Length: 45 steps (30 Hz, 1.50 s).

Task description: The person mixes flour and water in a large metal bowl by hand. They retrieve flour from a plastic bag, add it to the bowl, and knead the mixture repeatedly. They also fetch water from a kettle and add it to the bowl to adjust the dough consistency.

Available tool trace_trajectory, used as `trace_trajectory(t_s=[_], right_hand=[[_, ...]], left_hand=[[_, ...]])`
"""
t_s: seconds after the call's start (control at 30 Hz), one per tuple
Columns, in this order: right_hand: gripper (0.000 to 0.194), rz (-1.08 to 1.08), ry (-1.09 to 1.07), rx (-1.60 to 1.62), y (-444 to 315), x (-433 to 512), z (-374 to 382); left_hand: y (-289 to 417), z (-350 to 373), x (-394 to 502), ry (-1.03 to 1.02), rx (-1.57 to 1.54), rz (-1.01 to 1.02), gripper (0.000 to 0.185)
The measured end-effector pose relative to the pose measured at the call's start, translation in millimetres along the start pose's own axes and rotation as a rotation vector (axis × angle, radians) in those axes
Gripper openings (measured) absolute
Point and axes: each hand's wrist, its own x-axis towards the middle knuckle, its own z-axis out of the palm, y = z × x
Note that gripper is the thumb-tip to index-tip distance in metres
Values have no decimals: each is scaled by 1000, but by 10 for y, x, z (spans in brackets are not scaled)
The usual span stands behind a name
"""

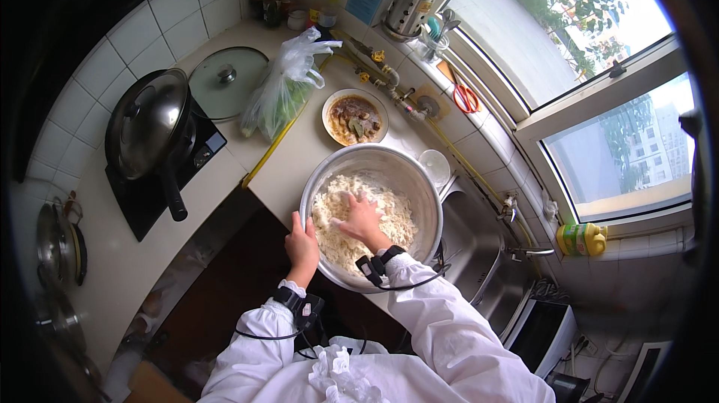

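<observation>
A large metal bowl (429,217) holds a heap of crumbly, pale, flour-like dough (401,206) and stands at the counter's corner. My left hand (302,245) grips the bowl's left rim, thumb on the rim side and fingers along the outer wall. Inside the bowl, my right hand (362,217) rests in the dough with its fingers spread; the fingertips are partly covered by it. Whether dough is held under the right palm is hidden. Both wrists carry black straps with small devices and cables.
Behind the bowl stand a plate of food in brown sauce (355,119) and a plastic bag of greens (281,94). A lidded wok (149,127) sits on the black cooktop at the left, beside a glass lid (229,83). The steel sink (469,240) lies to the right.
</observation>
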Motion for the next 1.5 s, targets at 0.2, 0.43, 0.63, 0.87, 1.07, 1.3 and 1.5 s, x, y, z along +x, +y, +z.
trace_trajectory(t_s=[0.2,0.43,0.63,0.87,1.07,1.3,1.5], right_hand=[[77,-376,-158,-332,154,-633,-113],[81,-137,-76,-169,473,3,-250],[74,-270,30,-9,-286,79,274],[69,-590,-352,-447,219,-778,-191],[105,-47,-82,-245,848,-709,-454],[94,250,100,137,841,-454,55],[76,-25,145,374,294,-634,84]], left_hand=[[7,-37,4,-10,-9,-12,31],[-2,-36,37,-63,38,-19,28],[13,-24,30,-39,72,-8,28],[38,-50,52,-56,91,-32,33],[20,-24,27,-12,29,0,31],[54,1,14,59,24,21,29],[38,-20,10,34,9,29,28]])
